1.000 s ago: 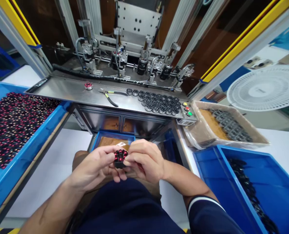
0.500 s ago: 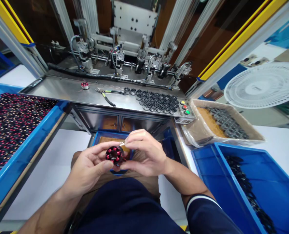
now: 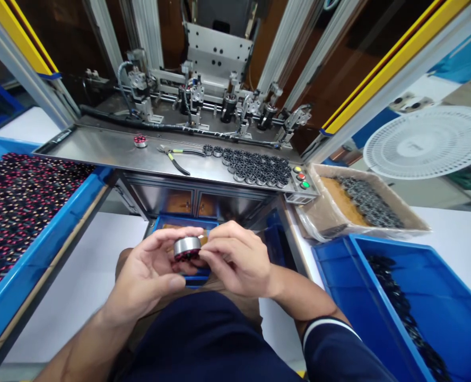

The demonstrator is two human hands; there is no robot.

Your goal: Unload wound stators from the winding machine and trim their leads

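Note:
I hold a small round wound part (image 3: 186, 248) between both hands over my lap. Its silver metal rim faces me and red windings show underneath. My left hand (image 3: 148, 270) cradles it from the left with thumb and fingers curled around it. My right hand (image 3: 235, 260) pinches its right side with closed fingers. Just behind the part sits a small blue bin (image 3: 188, 223) with brown contents. A like red wound part (image 3: 140, 141) lies on the steel shelf (image 3: 100, 148) ahead.
Pliers (image 3: 175, 155) and several black cores (image 3: 255, 167) lie on the steel shelf beside coloured buttons (image 3: 301, 178). A blue tray of red-wound parts (image 3: 16, 196) stands left. Right are a cardboard box of black cores (image 3: 363, 204), a blue bin (image 3: 398, 302) and a white fan (image 3: 426, 143).
The part has been turned in my hands: the red winding face showed before, now the silver rim faces me. Both hands stayed over my lap.

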